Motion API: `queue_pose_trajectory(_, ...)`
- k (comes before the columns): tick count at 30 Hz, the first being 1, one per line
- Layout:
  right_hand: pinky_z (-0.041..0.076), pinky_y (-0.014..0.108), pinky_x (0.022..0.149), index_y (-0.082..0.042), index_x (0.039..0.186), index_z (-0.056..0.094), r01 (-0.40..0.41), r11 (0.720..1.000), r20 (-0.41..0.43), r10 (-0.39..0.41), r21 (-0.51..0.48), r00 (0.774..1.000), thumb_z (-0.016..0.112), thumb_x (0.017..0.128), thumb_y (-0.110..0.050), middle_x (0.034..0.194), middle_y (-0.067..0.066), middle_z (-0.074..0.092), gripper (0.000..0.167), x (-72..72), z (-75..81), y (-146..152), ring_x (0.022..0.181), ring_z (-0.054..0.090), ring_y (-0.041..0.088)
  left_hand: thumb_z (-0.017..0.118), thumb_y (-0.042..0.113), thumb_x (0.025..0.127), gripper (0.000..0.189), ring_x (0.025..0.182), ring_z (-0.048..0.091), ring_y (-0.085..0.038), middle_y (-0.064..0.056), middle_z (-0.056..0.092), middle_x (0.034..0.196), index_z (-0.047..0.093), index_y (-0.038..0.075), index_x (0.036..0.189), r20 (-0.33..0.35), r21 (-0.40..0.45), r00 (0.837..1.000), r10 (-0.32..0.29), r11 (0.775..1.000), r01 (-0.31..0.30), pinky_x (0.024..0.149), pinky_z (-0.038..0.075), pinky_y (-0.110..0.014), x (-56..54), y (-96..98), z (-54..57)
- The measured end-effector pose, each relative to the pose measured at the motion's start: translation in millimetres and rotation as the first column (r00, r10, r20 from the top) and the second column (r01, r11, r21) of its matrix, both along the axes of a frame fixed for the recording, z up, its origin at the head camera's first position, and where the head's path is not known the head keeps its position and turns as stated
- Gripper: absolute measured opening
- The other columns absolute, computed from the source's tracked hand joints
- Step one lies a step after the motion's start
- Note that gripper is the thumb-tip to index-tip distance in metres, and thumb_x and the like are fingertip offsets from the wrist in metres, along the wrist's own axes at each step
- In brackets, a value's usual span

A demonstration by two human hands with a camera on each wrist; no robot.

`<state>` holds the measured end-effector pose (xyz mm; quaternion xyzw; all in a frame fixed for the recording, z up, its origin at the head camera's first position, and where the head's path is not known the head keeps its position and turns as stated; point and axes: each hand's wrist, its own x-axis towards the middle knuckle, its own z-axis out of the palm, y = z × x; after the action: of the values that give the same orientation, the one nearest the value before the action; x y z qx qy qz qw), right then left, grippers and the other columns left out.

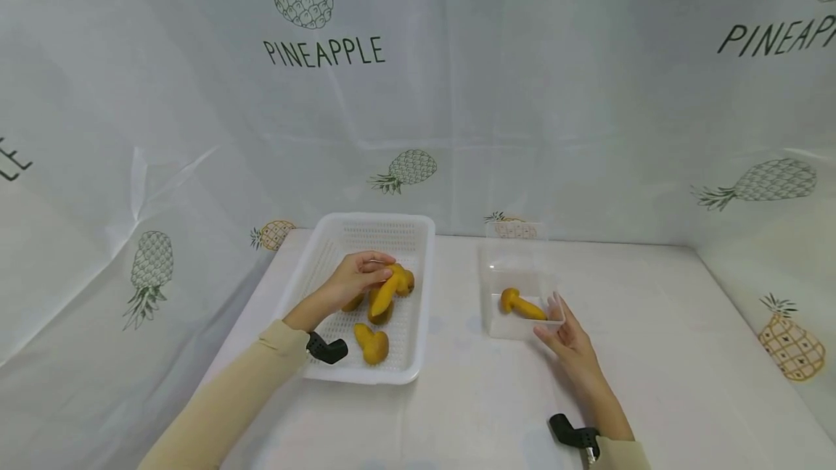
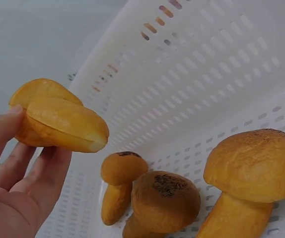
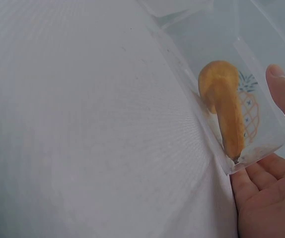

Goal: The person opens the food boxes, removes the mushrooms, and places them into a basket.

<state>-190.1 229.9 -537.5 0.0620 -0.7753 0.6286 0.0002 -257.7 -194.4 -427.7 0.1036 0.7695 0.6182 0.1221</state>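
Observation:
My left hand (image 1: 358,278) is over the white basket and pinches a yellow mushroom (image 2: 65,116) between thumb and fingers. In the left wrist view its cap and pale-tipped stem show, raised above the others. Below it in the basket lie several more mushrooms, among them a large one (image 2: 254,168) and a brown-topped one (image 2: 166,201). My right hand (image 1: 573,343) holds the near right corner of a clear plastic box (image 1: 498,326), thumb on one side and fingers on the other. One yellow mushroom (image 3: 227,106) lies inside that box.
The white slotted basket (image 1: 423,310) stands left of the box on a white-covered table (image 1: 457,405). The clear lid (image 1: 516,231) of the box is raised at its far side. A pineapple-printed sheet (image 1: 522,93) hangs behind and along the sides.

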Motion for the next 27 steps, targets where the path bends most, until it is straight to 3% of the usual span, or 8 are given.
queue_pose_trajectory(3, 0.033, 0.006, 0.097, -0.016, 0.162, 0.008, 0.0, 1.0, -0.003, 0.0, -0.004, 1.0, 0.066, 0.098, -0.014, 0.162, 0.025, 0.012, 0.086, 0.4, 1.0, -1, 0.146, 0.016, 0.046, 0.065, 0.008, 0.098, 0.03, 0.104, 0.066, -0.02, -0.016, 0.067, 0.124, 0.062, -0.004, 0.125, -0.002, 0.009, 1.0, -0.025, 1.0, 0.025, 0.092, 0.056, -0.038, -0.5, 0.1, -1.7)
queue_pose_trajectory(9, 0.034, 0.005, 0.095, -0.015, 0.162, 0.008, -0.001, 1.0, 0.006, 0.001, -0.011, 1.0, 0.066, 0.098, -0.015, 0.162, 0.024, 0.012, 0.086, 0.4, 0.7, -1, 0.146, 0.016, 0.045, 0.061, 0.006, 0.1, 0.028, 0.119, 0.056, -0.046, -0.028, 0.058, 0.132, 0.06, -0.006, 0.125, -0.006, 0.059, 0.997, -0.078, 0.995, 0.078, 0.1, 0.045, -0.059, -3.0, 0.7, -5.3)
queue_pose_trajectory(13, 0.034, 0.003, 0.094, -0.016, 0.162, 0.009, 0.004, 1.0, 0.01, -0.004, -0.002, 1.0, 0.067, 0.098, -0.018, 0.162, 0.024, 0.013, 0.087, -0.2, -1.0, -1, 0.146, 0.016, 0.046, 0.061, 0.008, 0.101, 0.028, 0.122, 0.051, -0.052, -0.029, 0.057, 0.133, 0.06, -0.005, 0.125, -0.004, 0.076, 0.997, -0.072, 0.994, 0.072, 0.102, 0.041, -0.064, -3.9, 3.6, -4.8)
queue_pose_trajectory(19, 0.034, 0.005, 0.095, -0.015, 0.162, 0.01, 0.006, 1.0, -0.001, -0.006, 0.016, 1.0, 0.068, 0.097, -0.019, 0.162, 0.024, 0.014, 0.087, -0.6, -2.6, 0, 0.145, 0.017, 0.047, 0.063, 0.011, 0.1, 0.03, 0.123, 0.052, -0.049, -0.018, 0.064, 0.127, 0.06, -0.004, 0.126, -0.003, 0.101, 0.998, -0.059, 0.993, 0.059, 0.103, 0.04, -0.063, -4.4, 13.1, 1.4)
queue_pose_trajectory(27, 0.034, 0.006, 0.096, -0.018, 0.162, 0.01, 0.009, 1.0, -0.001, -0.009, 0.017, 1.0, 0.068, 0.097, -0.02, 0.162, 0.024, 0.014, 0.087, -0.9, -3.6, 1, 0.145, 0.017, 0.046, 0.07, 0.012, 0.095, 0.036, 0.114, 0.064, -0.027, -0.014, 0.064, 0.13, 0.061, 0.002, 0.128, -0.035, 0.058, 0.998, -0.05, 0.997, 0.052, 0.096, 0.053, -0.039, -8.7, 39.0, 15.0)
